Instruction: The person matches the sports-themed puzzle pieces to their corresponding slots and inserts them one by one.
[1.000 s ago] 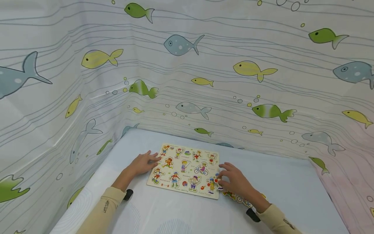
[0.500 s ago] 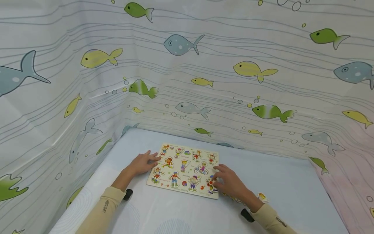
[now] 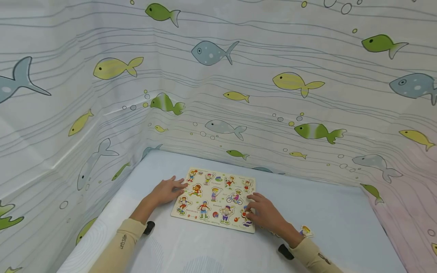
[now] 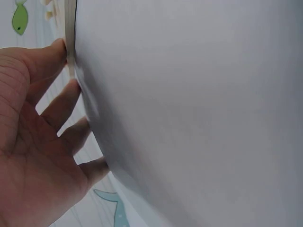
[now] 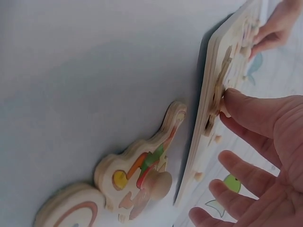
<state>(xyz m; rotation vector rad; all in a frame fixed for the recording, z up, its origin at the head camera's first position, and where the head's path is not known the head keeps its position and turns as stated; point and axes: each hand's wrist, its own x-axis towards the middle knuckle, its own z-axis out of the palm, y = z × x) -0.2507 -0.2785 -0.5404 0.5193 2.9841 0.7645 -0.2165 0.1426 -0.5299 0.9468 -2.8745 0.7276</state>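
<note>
A wooden knob puzzle board [image 3: 206, 192] printed with children playing sports lies on the table. My left hand [image 3: 166, 190] touches its left edge; in the left wrist view the thumb of the left hand [image 4: 38, 165] meets the board's side and the fingertips rest on the table. Over the lower right corner, my right hand [image 3: 268, 213] pinches a figure-shaped puzzle piece [image 5: 220, 85] between thumb and index finger. The piece lies against the board, partly hidden by the fingers, and whether it sits in its recess I cannot tell.
Loose puzzle pieces lie right of the board under my right forearm: a figure with a wooden knob [image 5: 161, 183], a rounded piece [image 5: 71, 210], and another piece [image 3: 306, 231] near the right sleeve. A fish-print curtain [image 3: 259, 113] surrounds the pale table [image 3: 327, 208].
My right hand has moved left from beside the board to over its lower right corner, carrying the puzzle piece onto the printed figure there. The left hand stays in place.
</note>
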